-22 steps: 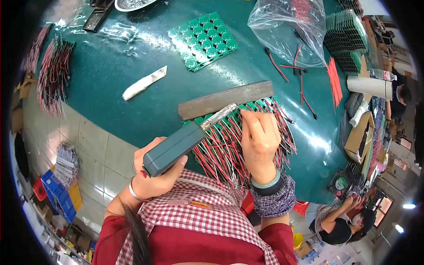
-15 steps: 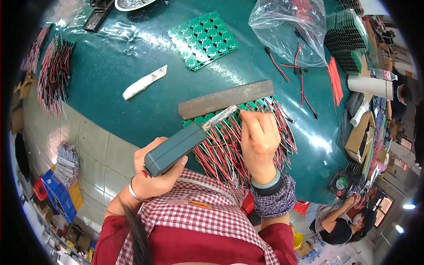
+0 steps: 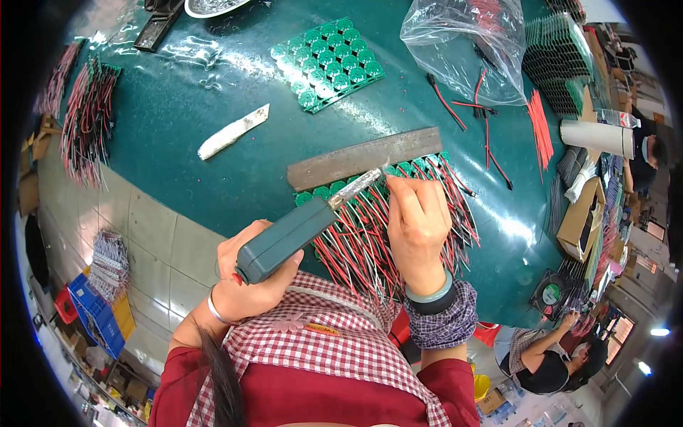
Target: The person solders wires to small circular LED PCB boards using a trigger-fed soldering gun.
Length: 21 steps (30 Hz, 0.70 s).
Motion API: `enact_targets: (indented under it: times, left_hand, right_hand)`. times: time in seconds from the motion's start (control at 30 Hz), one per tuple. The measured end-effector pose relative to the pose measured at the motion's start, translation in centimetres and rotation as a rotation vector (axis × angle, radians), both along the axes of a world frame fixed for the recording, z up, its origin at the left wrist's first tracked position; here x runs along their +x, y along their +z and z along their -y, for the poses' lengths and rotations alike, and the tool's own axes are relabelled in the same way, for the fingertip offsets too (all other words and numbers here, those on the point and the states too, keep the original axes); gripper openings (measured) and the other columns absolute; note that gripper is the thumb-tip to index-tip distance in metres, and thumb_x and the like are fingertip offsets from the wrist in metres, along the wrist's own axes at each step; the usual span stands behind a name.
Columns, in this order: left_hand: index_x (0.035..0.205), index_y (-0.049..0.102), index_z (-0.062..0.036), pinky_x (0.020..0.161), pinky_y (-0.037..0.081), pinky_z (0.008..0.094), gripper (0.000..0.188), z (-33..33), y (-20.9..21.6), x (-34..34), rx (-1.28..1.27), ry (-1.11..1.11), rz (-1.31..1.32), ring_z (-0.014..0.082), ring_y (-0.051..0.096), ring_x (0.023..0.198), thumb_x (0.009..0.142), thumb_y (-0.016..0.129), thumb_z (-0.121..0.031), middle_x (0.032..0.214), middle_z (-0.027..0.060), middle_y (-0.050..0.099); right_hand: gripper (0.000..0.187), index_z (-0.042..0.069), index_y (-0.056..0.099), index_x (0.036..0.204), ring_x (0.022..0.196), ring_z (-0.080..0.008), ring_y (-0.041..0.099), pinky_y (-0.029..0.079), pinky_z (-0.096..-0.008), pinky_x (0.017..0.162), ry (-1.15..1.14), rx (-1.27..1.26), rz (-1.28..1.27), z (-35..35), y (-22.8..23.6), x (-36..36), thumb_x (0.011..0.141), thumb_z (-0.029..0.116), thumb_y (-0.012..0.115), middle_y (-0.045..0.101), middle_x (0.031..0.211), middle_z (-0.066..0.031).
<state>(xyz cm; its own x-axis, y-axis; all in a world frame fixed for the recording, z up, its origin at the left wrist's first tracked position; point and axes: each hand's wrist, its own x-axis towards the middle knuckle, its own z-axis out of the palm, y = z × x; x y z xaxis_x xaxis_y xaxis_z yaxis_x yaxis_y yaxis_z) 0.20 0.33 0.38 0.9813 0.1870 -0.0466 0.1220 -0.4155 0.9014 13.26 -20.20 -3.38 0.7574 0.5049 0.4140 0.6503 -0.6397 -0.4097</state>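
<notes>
Loads of red and white wires [image 3: 359, 245] around the right hand [image 3: 420, 229], which is pinched (can't tell on what) near the green soldering iron [image 3: 286, 240] the left hand [image 3: 249, 295] is gripping.

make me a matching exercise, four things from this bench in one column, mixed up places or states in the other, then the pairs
1. green-bodied tool
2. grey bar
3. plastic bag
4. unwired green panel

A. see-through and crumpled
B. along the far edge of the wired green panel
C. held in the left hand
D. on the table, left of the bag

Pairs: 1-C, 2-B, 3-A, 4-D
</notes>
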Motion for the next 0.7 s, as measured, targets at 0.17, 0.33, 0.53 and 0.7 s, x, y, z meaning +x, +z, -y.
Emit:
enact_targets:
  times: [0.17, 0.33, 0.53, 0.7]
  left_hand:
    - [0.091, 0.067, 0.0004, 0.057, 0.050, 0.0288, 0.020, 0.02, -0.43, -0.43, -0.016, 0.039, 0.075, 0.0198, 0.064, 0.064, 0.073, 0.074, 0.002, 0.081, 0.0090, 0.064]
    - [0.095, 0.069, 0.0011, 0.057, 0.050, 0.0281, 0.022, 0.16, 0.07, -0.24, -0.015, 0.036, 0.039, 0.0189, 0.065, 0.064, 0.074, 0.074, 0.002, 0.083, 0.0093, 0.065]
    - [0.095, 0.068, 0.0016, 0.058, 0.051, 0.0280, 0.022, 0.16, 0.04, -0.12, -0.001, 0.026, 0.047, 0.0188, 0.066, 0.065, 0.074, 0.074, 0.002, 0.085, 0.0096, 0.067]
    - [0.096, 0.068, 0.0023, 0.060, 0.052, 0.0285, 0.023, 0.00, -0.20, -0.10, 0.034, -0.004, 0.072, 0.0202, 0.067, 0.068, 0.073, 0.074, 0.003, 0.086, 0.0103, 0.067]
  right_hand:
    - [0.025, 0.002, 0.068, 0.096, 0.074, -0.0255, 0.059, 0.049, -0.0366, 0.063, 0.002, 0.001, 0.002, -0.04, 0.08, 0.02, 0.074, -0.010, 0.071, 0.062, 0.082, -0.0090]
    - [0.024, 0.002, 0.068, 0.096, 0.074, -0.0258, 0.059, 0.049, -0.0368, 0.064, -0.007, -0.011, -0.006, -0.02, 0.17, -0.01, 0.074, -0.010, 0.070, 0.062, 0.082, -0.0092]
    - [0.023, 0.000, 0.067, 0.097, 0.077, -0.0272, 0.056, 0.047, -0.0380, 0.065, -0.003, 0.047, -0.014, -0.23, 0.25, 0.04, 0.075, -0.008, 0.070, 0.059, 0.086, -0.0103]
    - [0.025, -0.001, 0.067, 0.097, 0.076, -0.0276, 0.056, 0.047, -0.0379, 0.063, -0.012, 0.049, -0.017, -0.08, 0.08, 0.09, 0.074, -0.009, 0.070, 0.058, 0.085, -0.0107]
